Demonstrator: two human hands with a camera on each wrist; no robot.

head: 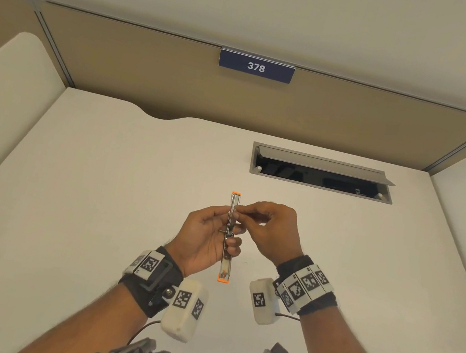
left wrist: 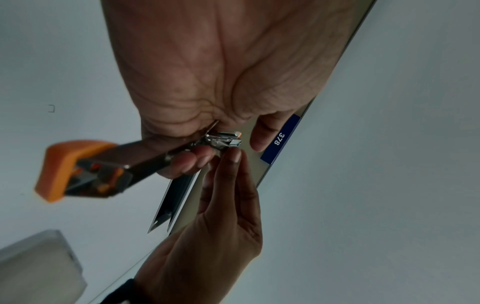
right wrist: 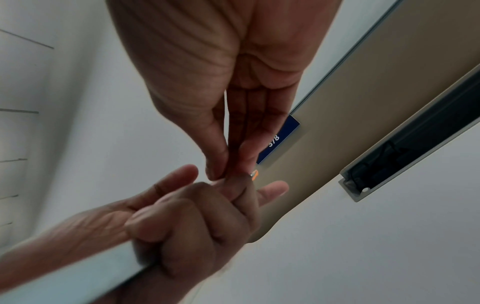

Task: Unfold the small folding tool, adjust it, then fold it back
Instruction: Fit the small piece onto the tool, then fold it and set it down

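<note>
The left hand point(head: 205, 235) holds the small folding tool point(head: 229, 238) above the desk point(head: 99, 184), fingers curled round the lower half of its metal body and thumb pressed against its side. The tool is a thin silver bar, opened out straight, with an orange cap at each end; it runs away from the person, one cap near the wrists, the other past the fingertips. The right hand point(head: 270, 229) comes in from the side and pinches a small metal part at the tool's middle between thumb and forefinger, its other fingers loosely bent. In the left wrist view the near orange cap looms large, and the shiny hinge parts sit right at the right hand's fingertips point(left wrist: 235, 156). Both wrists carry black straps with white marker blocks. Farther back, a grey cable hatch point(head: 322, 173) stands open in the desk. On the partition behind hangs a blue plate point(head: 256, 67) reading 378.
</note>
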